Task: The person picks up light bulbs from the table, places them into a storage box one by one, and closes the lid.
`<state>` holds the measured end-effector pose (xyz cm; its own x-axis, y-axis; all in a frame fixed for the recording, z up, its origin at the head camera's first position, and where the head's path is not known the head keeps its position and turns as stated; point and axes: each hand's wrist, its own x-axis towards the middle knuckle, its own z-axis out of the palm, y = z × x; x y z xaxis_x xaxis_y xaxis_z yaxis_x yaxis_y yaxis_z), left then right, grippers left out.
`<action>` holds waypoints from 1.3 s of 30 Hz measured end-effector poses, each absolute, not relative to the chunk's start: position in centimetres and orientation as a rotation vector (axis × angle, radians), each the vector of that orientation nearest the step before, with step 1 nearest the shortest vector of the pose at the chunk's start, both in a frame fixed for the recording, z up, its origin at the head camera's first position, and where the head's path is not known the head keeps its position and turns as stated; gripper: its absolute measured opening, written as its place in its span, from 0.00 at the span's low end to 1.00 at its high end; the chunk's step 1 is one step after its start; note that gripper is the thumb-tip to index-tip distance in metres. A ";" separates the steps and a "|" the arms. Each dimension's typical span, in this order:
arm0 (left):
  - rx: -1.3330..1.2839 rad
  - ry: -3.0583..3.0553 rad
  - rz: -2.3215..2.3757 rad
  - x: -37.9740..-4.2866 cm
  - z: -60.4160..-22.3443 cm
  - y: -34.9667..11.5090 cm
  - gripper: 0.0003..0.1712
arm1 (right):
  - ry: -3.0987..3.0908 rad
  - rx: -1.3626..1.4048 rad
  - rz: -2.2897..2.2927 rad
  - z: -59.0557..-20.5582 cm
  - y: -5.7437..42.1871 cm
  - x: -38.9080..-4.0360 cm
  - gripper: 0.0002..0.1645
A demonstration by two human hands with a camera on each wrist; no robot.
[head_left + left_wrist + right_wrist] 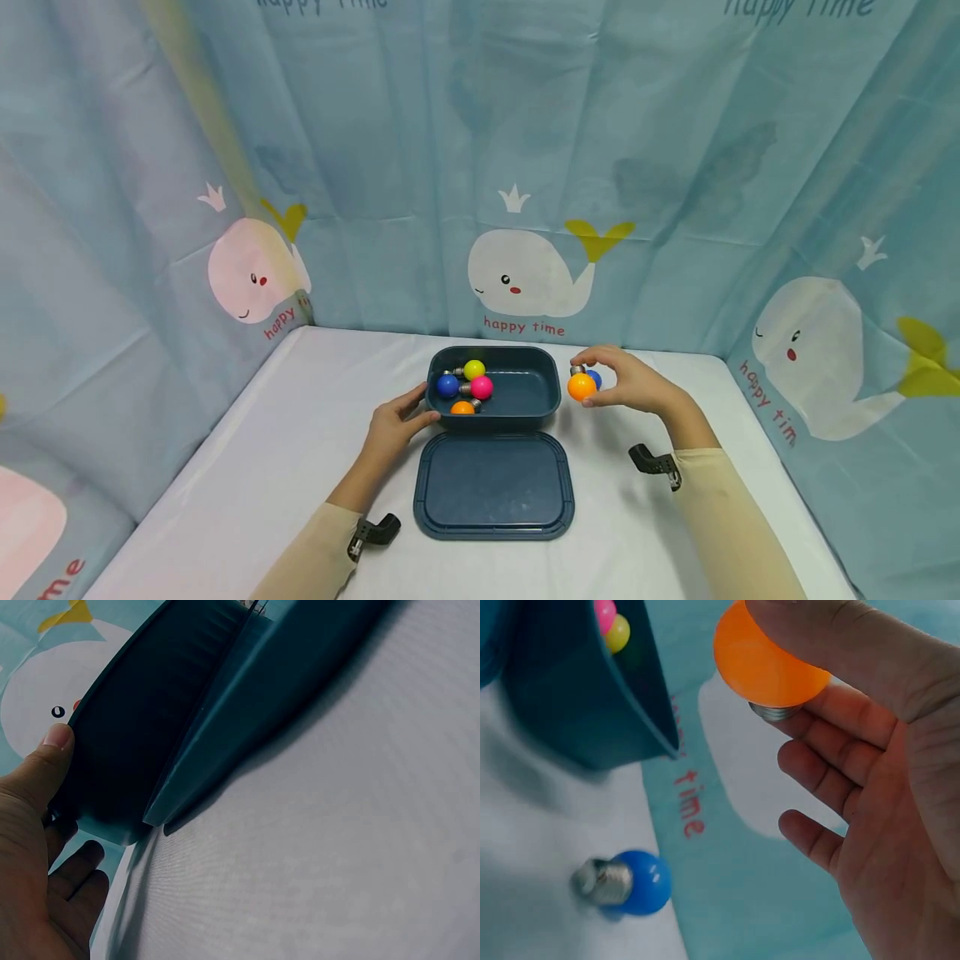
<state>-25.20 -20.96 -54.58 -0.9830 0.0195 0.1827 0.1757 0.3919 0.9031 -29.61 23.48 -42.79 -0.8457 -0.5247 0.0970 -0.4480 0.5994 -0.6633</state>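
A dark blue-green plastic box (534, 390) holds several coloured light bulbs at its left end: a yellow bulb (474, 369), a blue bulb (447, 386), a pink bulb (482, 387) and an orange bulb (462, 408). My left hand (392, 429) grips the box's left end, thumb at the front corner. To the right of the box, my right hand (636, 386) pinches another orange light bulb (581, 387) above the table. Below that hand, a second blue bulb (645, 883) with a metal screw base lies on the table in the right wrist view.
The matching lid (495, 487) lies flat on the white tablecloth (262, 467) just in front of the box. A blue curtain (390, 275) with printed whales hangs behind and along both sides of the table.
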 end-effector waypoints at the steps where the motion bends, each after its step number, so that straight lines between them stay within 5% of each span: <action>1: -0.178 -2.500 -1.648 -25.2 -54.6 -21.0 0.38 | 2.711 -0.827 -1.067 -42.4 23.1 -29.8 0.40; 39: -0.162 -2.497 -1.644 -25.1 -54.6 -21.0 0.38 | 2.470 -0.920 -0.560 -41.7 11.1 -38.1 0.37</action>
<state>-25.13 -20.96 -54.62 -0.9833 0.0093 0.1818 0.1707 0.3947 0.9028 -38.10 11.13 -41.70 -0.6798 -0.6851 -0.2616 -0.5054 0.6961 -0.5098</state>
